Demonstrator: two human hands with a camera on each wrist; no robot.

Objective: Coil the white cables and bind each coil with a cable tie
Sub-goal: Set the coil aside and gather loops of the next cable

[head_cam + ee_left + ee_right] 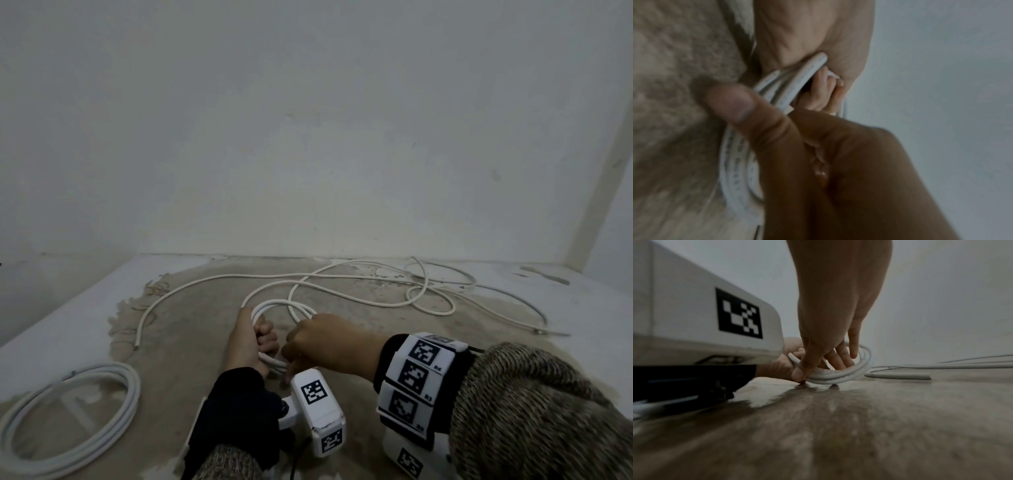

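A small coil of white cable stands on the floor at the centre of the head view. My left hand grips its left side, fingers curled through the loops. My right hand reaches over to the near part of the coil. Its thumb presses the outside of the strands and its fingers sit inside the ring, pinching them. The left wrist view shows that thumb lying across the bundled strands. I see no cable tie.
Loose white cable trails from the coil in wide loops across the floor to the back wall and right. A second, larger white coil lies at the near left. The left wrist's marker box hangs just beside my right hand.
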